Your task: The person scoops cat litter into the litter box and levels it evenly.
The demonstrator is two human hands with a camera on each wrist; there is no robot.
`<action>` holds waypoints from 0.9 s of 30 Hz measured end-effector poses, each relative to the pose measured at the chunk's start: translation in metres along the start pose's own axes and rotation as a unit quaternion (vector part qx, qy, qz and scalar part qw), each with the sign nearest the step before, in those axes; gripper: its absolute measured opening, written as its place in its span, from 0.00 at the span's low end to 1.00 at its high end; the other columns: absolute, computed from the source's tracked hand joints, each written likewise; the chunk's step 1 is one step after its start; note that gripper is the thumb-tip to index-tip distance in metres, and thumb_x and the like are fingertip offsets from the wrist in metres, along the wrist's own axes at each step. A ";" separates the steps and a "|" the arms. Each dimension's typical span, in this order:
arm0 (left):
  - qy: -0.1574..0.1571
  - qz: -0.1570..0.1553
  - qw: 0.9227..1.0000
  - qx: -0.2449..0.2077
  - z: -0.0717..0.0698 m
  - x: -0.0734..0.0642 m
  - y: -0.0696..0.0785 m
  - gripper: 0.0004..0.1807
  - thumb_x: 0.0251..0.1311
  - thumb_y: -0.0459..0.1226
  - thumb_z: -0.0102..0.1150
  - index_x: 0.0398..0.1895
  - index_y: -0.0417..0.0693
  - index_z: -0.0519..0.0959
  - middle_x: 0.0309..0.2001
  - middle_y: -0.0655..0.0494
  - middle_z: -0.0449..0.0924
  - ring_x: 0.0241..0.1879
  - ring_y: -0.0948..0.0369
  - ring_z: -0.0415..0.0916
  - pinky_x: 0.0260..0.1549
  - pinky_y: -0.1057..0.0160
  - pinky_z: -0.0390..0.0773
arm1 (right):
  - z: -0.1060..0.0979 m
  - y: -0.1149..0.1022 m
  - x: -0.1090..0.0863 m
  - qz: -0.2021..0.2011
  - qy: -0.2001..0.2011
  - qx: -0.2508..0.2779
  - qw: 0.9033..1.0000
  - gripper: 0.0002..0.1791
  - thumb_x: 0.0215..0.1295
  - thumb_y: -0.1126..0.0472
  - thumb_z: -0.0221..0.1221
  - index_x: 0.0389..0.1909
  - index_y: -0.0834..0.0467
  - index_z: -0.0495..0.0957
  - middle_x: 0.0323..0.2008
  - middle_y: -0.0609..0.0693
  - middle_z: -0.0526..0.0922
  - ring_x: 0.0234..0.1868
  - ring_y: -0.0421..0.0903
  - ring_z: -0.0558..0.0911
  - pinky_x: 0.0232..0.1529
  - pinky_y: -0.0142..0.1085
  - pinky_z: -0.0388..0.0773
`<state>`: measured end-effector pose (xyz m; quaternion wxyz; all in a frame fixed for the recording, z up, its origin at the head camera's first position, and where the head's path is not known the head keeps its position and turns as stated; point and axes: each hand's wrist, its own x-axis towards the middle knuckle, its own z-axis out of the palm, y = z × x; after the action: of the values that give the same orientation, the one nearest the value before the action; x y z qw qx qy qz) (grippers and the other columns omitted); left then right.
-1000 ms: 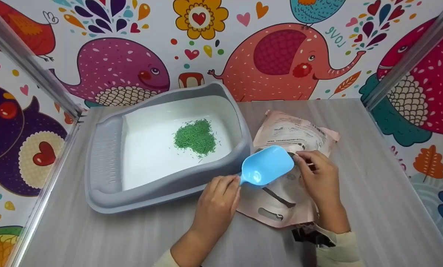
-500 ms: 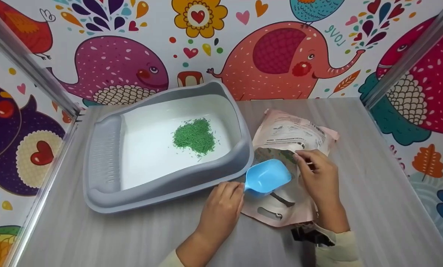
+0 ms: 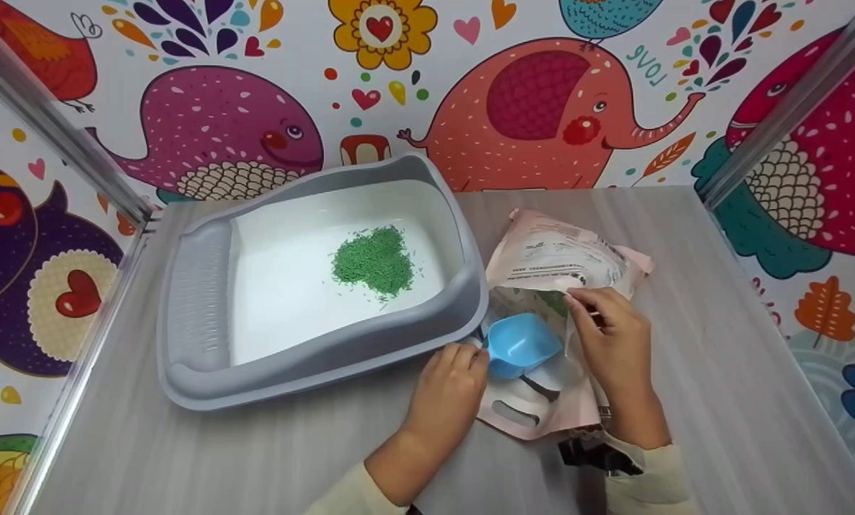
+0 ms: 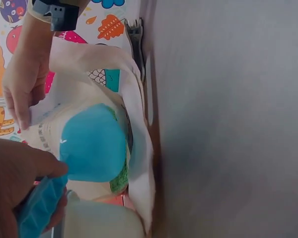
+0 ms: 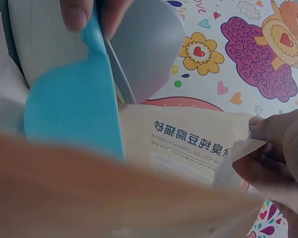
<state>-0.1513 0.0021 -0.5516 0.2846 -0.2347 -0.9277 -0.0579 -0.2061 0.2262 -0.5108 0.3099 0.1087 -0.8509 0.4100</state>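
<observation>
In the head view my left hand grips the handle of a blue scoop. The scoop's bowl dips into the mouth of a pink bag of tofu cat litter, which lies on the table. My right hand pinches the edge of the bag's mouth between thumb and fingers and holds it up. Green litter pellets show inside the bag beside the scoop in the left wrist view. A heap of green pellets lies in the grey-rimmed litter box, left of the bag.
The litter box's near right corner stands close beside the bag. Behind the table rises a wall panel with printed elephants and flowers. Metal posts frame both sides.
My left hand has moved slightly right and towards me, lowering the scoop from above the bag into its mouth. My right hand keeps its pinch on the bag's edge.
</observation>
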 end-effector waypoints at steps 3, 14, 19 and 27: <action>-0.001 0.004 1.000 0.019 0.004 0.005 0.004 0.13 0.51 0.32 0.75 0.42 0.48 0.89 0.38 0.56 0.84 0.39 0.61 0.78 0.39 0.65 0.81 | 0.001 -0.002 0.000 0.002 -0.001 0.002 1.000 0.07 0.61 0.72 0.69 0.40 0.62 0.90 0.34 0.54 0.89 0.34 0.26 0.79 0.37 0.13 0.75; -0.061 0.011 0.995 0.075 0.008 0.033 0.016 0.09 0.61 0.36 0.64 0.42 0.50 0.89 0.36 0.58 0.83 0.38 0.62 0.76 0.36 0.66 0.78 | 0.002 -0.001 0.001 -0.006 0.000 0.008 1.000 0.07 0.61 0.71 0.70 0.39 0.61 0.90 0.34 0.53 0.89 0.34 0.26 0.80 0.36 0.14 0.75; -0.079 0.030 0.993 0.080 0.012 0.048 0.023 0.07 0.63 0.37 0.62 0.39 0.52 0.89 0.35 0.59 0.82 0.38 0.62 0.75 0.36 0.66 0.77 | 0.002 0.000 0.001 -0.012 0.008 0.019 1.000 0.08 0.60 0.72 0.71 0.39 0.61 0.90 0.33 0.54 0.89 0.34 0.26 0.80 0.37 0.14 0.75; -0.104 0.039 0.989 0.094 0.018 0.068 0.032 0.08 0.66 0.39 0.60 0.39 0.57 0.89 0.36 0.61 0.82 0.39 0.63 0.74 0.39 0.66 0.76 | 0.002 -0.002 0.001 -0.009 0.009 0.013 1.000 0.08 0.60 0.71 0.70 0.40 0.60 0.90 0.34 0.53 0.90 0.34 0.26 0.80 0.37 0.14 0.75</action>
<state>-0.1946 0.0624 -0.5291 0.2098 -0.2474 -0.9437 0.0650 -0.2070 0.2235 -0.5101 0.3196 0.1166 -0.8417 0.4193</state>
